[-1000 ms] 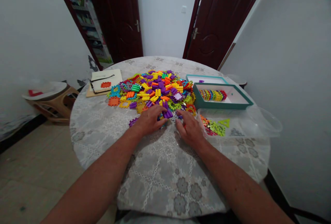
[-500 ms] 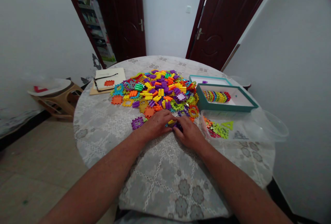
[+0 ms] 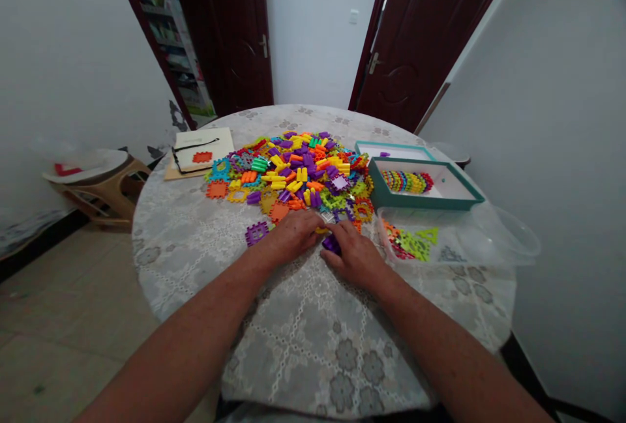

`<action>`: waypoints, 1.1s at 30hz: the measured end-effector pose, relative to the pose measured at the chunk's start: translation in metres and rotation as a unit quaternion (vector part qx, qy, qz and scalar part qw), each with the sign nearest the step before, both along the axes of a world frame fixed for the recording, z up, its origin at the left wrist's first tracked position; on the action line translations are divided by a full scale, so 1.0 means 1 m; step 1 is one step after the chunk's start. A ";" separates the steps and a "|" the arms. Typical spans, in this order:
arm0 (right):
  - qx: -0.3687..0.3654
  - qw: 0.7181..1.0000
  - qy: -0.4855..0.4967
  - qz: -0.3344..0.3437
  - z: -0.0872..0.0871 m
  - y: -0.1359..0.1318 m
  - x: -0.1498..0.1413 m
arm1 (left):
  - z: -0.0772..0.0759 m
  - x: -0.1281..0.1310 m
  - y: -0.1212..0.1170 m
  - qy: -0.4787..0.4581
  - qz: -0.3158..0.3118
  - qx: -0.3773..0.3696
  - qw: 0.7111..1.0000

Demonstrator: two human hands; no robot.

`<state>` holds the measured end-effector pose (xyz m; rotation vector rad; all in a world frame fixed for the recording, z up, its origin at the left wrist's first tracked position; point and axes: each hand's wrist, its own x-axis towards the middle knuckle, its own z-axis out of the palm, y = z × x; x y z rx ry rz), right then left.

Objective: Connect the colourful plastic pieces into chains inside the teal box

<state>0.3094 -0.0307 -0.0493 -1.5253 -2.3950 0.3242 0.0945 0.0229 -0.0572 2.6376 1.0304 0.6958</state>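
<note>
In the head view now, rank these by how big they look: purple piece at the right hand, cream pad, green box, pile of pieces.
1. Pile of pieces
2. Green box
3. Cream pad
4. Purple piece at the right hand; fingers partly cover it.

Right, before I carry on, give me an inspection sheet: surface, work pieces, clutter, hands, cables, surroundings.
Surface: round table under grey floral cloth.
Work pieces: heap of multicoloured plastic pieces mid-table; purple square plastic piece near the left wrist.
Clutter: teal rectangular box holding a row of colourful pieces; clear plastic tray with green, orange and red pieces; cream notebook bearing an orange plastic piece and a thin black item, unclear.
Hands: right hand has glossy purple plastic piece between thumb and fingers; left hand close by, grip hidden.
Cables: nothing seen for certain.
Surroundings: dark red panelled doors, white walls, brown seat at left.
</note>
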 end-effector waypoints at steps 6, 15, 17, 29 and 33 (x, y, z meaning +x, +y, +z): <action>0.024 0.999 0.010 -0.025 -0.006 0.002 -0.003 | 0.008 0.003 -0.003 -0.076 -0.010 -0.060 0.995; 0.028 0.996 -0.064 -0.049 -0.003 0.004 -0.011 | 0.008 0.008 -0.006 -0.076 -0.024 -0.076 0.994; 0.026 0.995 -0.086 -0.048 -0.001 0.003 -0.012 | 0.007 0.008 -0.007 -0.069 -0.026 -0.067 0.995; 0.040 0.983 -0.136 -0.115 0.001 0.010 -0.004 | -0.010 0.007 0.006 -0.018 0.019 0.060 0.998; 0.043 0.993 -0.032 -0.100 -0.004 0.017 0.007 | -0.011 0.011 0.007 0.019 0.025 0.086 0.996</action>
